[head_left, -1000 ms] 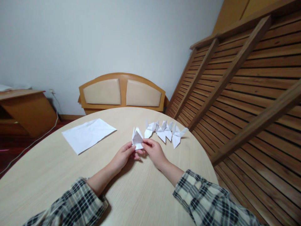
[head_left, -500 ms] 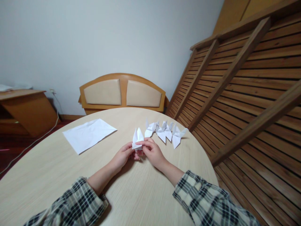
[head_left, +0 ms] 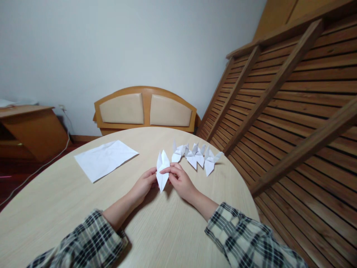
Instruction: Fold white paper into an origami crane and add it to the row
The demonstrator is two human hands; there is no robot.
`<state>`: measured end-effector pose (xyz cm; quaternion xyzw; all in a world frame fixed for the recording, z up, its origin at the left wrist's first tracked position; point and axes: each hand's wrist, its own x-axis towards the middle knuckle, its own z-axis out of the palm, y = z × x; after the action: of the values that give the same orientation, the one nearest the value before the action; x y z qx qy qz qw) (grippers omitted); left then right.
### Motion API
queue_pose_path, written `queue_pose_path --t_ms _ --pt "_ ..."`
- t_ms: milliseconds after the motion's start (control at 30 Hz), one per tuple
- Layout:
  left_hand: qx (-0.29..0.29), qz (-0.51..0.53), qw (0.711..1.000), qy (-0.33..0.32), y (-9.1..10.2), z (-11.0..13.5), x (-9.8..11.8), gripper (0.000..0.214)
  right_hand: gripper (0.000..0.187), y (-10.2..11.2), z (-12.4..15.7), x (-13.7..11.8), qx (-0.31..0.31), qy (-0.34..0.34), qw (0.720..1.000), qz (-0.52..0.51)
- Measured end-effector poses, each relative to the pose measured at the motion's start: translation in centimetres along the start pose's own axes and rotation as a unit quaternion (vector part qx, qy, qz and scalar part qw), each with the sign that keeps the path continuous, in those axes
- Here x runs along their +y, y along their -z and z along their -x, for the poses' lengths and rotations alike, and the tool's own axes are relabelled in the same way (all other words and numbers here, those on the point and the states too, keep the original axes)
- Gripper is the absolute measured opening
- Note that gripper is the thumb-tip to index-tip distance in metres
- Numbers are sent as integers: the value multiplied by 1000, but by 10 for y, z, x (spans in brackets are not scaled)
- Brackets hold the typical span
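Note:
My left hand [head_left: 144,183] and my right hand [head_left: 180,180] meet over the middle of a round light-wood table [head_left: 69,208]. Between them they pinch a white folded paper piece [head_left: 162,168], a long diamond shape with two points up and one point down near the tabletop. Both hands have their fingers closed on its middle. Just beyond my right hand lie three finished folded paper figures [head_left: 195,155] in a row. Both sleeves are plaid.
A flat white paper sheet [head_left: 105,159] lies on the table's far left. A padded wooden chair back [head_left: 145,109] stands behind the table. A slatted wooden frame [head_left: 287,111] leans close along the right side. A wooden desk [head_left: 25,126] and a cable are at left.
The paper piece has been folded from a squat triangular form into a longer diamond, its lower point now hanging down between my hands. The hands have stayed in nearly the same place.

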<state>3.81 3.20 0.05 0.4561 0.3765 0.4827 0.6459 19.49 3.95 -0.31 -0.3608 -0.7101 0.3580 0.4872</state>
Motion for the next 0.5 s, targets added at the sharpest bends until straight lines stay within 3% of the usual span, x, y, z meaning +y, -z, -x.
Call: queue_pose_path --t_ms 500 --pt "-7 28 999 23 -3 3 7 26 37 1 1 -2 -3 5 1000 1"
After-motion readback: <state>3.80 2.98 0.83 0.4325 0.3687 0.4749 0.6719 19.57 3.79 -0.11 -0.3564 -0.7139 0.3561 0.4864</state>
